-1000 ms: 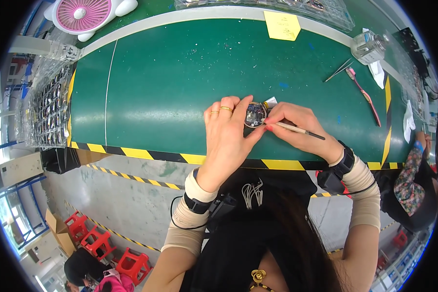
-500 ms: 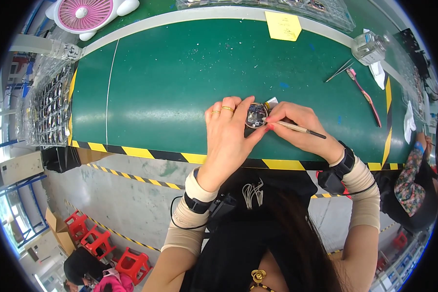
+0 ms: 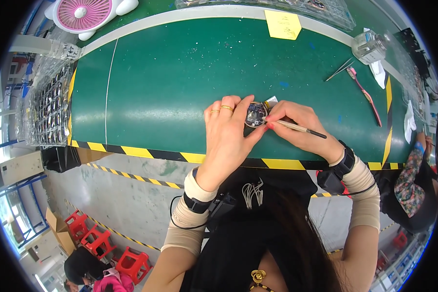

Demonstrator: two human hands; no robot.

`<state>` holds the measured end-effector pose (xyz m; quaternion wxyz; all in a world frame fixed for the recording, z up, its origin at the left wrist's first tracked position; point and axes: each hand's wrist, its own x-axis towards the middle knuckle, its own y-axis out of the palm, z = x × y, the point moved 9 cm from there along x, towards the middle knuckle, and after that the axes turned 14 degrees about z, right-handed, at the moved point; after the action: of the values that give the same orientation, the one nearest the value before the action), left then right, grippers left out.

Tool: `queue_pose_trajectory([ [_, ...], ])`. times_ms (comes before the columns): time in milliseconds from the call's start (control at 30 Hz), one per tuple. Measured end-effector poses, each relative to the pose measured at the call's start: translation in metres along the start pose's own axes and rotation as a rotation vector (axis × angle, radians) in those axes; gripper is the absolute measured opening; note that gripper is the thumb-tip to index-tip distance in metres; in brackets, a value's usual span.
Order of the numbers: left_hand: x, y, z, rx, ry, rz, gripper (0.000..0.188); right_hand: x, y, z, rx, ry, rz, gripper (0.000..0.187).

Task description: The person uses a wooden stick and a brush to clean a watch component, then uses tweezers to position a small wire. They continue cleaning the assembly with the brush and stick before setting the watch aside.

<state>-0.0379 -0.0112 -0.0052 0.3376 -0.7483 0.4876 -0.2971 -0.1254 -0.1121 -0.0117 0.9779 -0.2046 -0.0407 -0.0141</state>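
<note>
A small round electronic module (image 3: 256, 116) with a bare circuit face lies on the green mat near the bench's front edge. My left hand (image 3: 227, 129) grips its left side between thumb and fingers. In my right hand (image 3: 304, 127) is a thin stick-like tool (image 3: 297, 127), wooden-coloured with a dark end, pinched close to its tip. That tip meets the right part of the module's face; whether it is a brush or a swab I cannot make out. A small silvery piece (image 3: 271, 101) shows at the module's upper right, partly behind my right fingers.
Tweezers (image 3: 339, 70) and a pink toothbrush (image 3: 364, 97) lie to the right, below a glass jar (image 3: 369, 47). A yellow note (image 3: 282, 25) sits at the back. Clear trays of parts (image 3: 48, 107) stand at left, near a pink-white fan (image 3: 85, 14). A co-worker's sleeve (image 3: 410, 182) shows far right.
Almost nothing differs. Both hands keep the same hold, and the tool's tip stays at the module's face.
</note>
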Motion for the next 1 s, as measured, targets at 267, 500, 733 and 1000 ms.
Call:
queue_pose_trajectory([
  [267, 0.006, -0.003, 0.001, -0.023, 0.058, 0.125, 0.056, 0.001, 0.002, 0.003, -0.058, -0.047, 0.021, 0.008],
  [500, 0.012, -0.007, -0.001, -0.028, 0.113, 0.181, 0.055, 0.003, 0.000, 0.003, -0.023, -0.015, -0.024, 0.006],
  [733, 0.012, -0.007, 0.001, -0.044, 0.085, 0.199, 0.055, 0.003, -0.001, 0.004, 0.001, -0.020, -0.026, 0.006],
  [1000, 0.012, -0.007, 0.001, -0.047, 0.082, 0.197, 0.055, 0.004, 0.001, 0.007, -0.033, -0.045, -0.019, 0.006],
])
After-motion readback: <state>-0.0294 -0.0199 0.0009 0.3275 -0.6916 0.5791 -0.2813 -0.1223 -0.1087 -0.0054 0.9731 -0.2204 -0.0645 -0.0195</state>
